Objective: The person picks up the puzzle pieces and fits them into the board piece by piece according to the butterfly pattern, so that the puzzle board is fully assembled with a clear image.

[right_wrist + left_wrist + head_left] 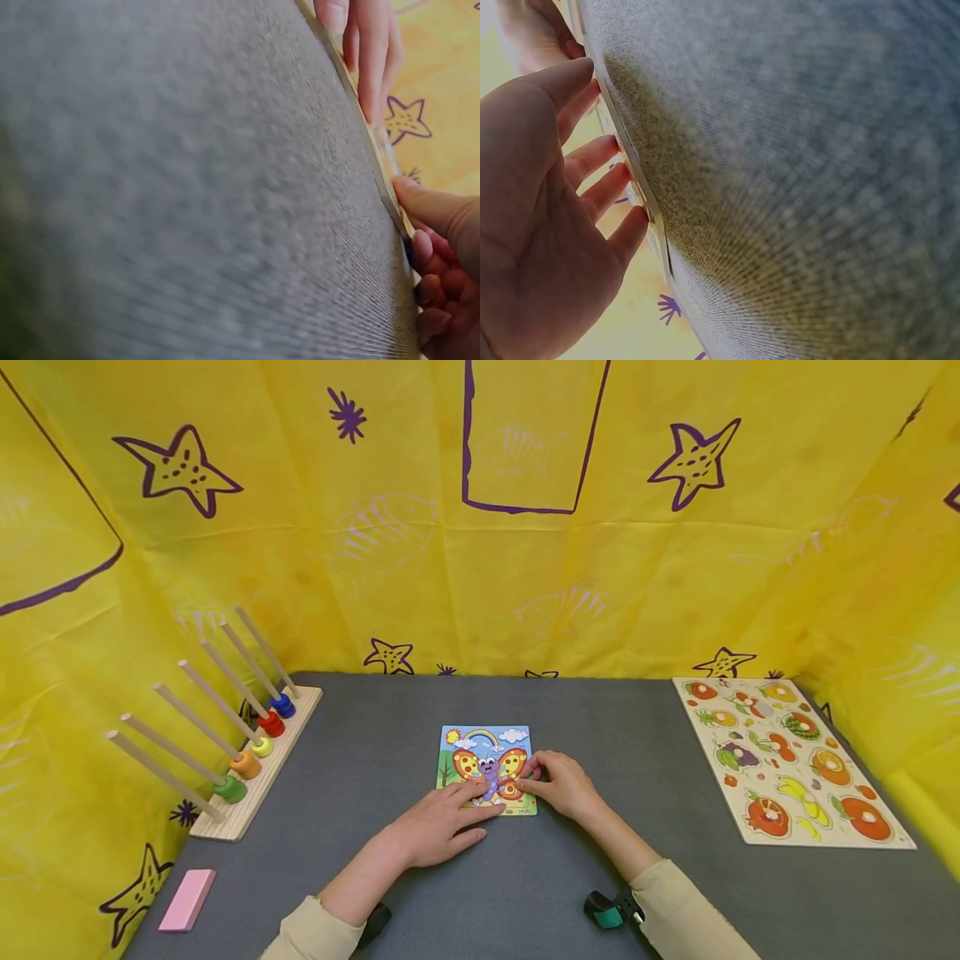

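A small square butterfly jigsaw puzzle (486, 737) lies on the dark grey table, its picture showing a purple butterfly with a rainbow and sun above. My left hand (438, 827) rests on its lower left part with fingers extended; in the left wrist view that hand (555, 202) has its fingertips on the board's top. At the puzzle's right edge, my right hand (564, 785) has its fingers curled and its thumb over the lower right wing. The right wrist view shows this hand (450, 262) gripping at the board's thin edge. The hands partly cover the picture's lower half.
On the left stands a wooden peg rack (281, 752) with coloured rings on upright rods. A pink block (187, 900) lies nearer, at the front left. A fruit puzzle board (765, 777) lies on the right. Yellow cloth (480, 585) hangs behind and at both sides.
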Tool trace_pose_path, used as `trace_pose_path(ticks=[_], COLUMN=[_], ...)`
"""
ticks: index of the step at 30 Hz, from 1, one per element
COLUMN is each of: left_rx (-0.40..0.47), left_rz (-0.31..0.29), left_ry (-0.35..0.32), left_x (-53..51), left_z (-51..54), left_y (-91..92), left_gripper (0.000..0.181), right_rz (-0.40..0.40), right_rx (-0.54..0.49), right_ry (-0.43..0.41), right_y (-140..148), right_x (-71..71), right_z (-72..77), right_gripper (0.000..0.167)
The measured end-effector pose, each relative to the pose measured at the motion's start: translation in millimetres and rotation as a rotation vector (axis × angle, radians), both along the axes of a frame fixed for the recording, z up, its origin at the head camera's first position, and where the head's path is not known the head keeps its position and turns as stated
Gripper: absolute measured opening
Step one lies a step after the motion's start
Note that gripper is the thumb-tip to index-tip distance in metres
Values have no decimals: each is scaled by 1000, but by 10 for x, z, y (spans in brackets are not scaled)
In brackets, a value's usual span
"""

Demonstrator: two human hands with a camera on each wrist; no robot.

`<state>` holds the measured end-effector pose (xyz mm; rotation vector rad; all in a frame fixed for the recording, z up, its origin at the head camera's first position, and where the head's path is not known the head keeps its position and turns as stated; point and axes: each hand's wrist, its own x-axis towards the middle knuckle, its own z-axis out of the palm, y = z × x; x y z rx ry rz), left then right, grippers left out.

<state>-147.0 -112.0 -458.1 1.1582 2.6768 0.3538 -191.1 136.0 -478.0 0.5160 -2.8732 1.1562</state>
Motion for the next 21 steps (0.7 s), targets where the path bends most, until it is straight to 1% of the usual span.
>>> trace_pose_path(ticks=[3,9,11,13,16,18,20,21], left_rx=[9,3,-3,-4,-3,-2,4,8], left_rz=[-9,-12,-10,-8,-6,0,5,7], left_ry=[14,28,22,15,0,-12,-22,-26], left_x=[-3,-6,-10,-14,-18,-19,-18,-16], left_z=[0,1,-3,-4,-7,-13,-21,-26], left_y=[-7,5,10,15,16,16,16,15], left_gripper=[43,43,43,43,43,43,43,43], right_rz=[-14,-110,-107,-60,62,135,181,191], right_rx=[42,173,186,161,76,15,-26,-36], right_ry=[2,-34,-37,-28,-11,-8,-3,0], right_y=[-28,-93,-94,-62,23,84,123,134], right_x=[-18,-67,-75,-77,-53,-18,28,50], right_z=[13,31,30,17,-18,-45,-68,-78], right_gripper=[21,30,31,29,25,25,28,28])
